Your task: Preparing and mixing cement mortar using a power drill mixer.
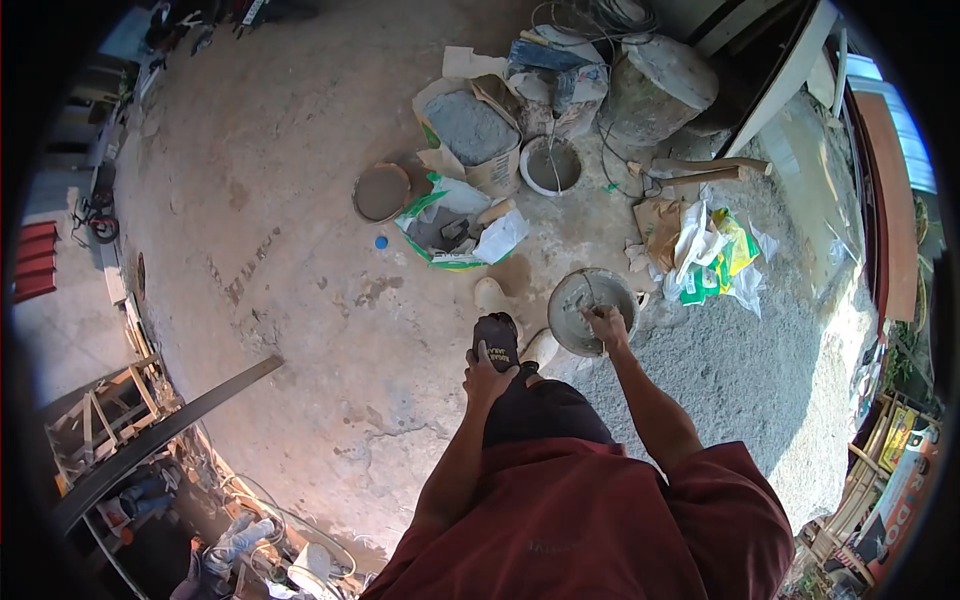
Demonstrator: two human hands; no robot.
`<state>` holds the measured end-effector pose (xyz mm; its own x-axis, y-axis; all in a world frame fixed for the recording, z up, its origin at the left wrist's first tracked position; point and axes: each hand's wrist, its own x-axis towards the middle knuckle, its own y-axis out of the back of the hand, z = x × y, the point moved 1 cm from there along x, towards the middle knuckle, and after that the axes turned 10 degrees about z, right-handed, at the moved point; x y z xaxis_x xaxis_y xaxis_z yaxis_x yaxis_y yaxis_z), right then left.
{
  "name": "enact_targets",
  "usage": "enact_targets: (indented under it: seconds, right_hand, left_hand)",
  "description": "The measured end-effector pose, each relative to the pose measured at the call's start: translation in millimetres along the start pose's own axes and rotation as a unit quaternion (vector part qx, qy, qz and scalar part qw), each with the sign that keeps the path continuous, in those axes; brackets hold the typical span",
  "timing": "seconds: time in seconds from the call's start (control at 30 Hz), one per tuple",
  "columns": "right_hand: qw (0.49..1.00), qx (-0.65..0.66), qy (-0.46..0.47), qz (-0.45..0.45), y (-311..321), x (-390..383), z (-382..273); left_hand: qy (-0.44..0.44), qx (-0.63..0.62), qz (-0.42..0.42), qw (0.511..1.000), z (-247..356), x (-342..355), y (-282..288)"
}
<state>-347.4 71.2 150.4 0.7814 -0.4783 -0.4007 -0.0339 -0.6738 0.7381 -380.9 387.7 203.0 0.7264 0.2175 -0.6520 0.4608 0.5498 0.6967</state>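
Maroon shirt (560, 525) foremost, right hand (605, 328) curls over a bucket (553, 318).

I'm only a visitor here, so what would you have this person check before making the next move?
1. Right hand at the round bucket: ok; the right hand is over the bucket.
2. Right hand's grip: cannot tell; whatever it may hold is too small to make out.
3. Left hand away from the bucket: ok; the left hand rests against dark printed fabric.
4. Bucket upright: ok; its round opening faces up, with wet grey mix inside.
5. Floor free of loose bits: not ok; a small blue disc lies on the floor.
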Motion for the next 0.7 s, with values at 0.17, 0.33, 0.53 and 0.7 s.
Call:
enact_targets:
  seconds: [0.17,0.33,0.53,0.7]
  right_hand:
    - [0.999,-0.005,-0.024,0.023,12,93,69]
    - [0.989,-0.034,-0.126,-0.067,-6,199,124]
    - [0.995,-0.021,-0.019,-0.094,-90,301,198]
    - [0.863,-0.275,0.424,-0.006,-154,353,225]
  left_hand:
    - [-0.029,0.073,-0.104,0.991,65,-4,-58]
    - [-0.031,0.153,-0.128,0.979,134,18,-109]
    - [0.01,0.142,-0.144,0.979,192,61,-136]
    - [0.01,0.149,-0.114,0.982,219,87,-158]
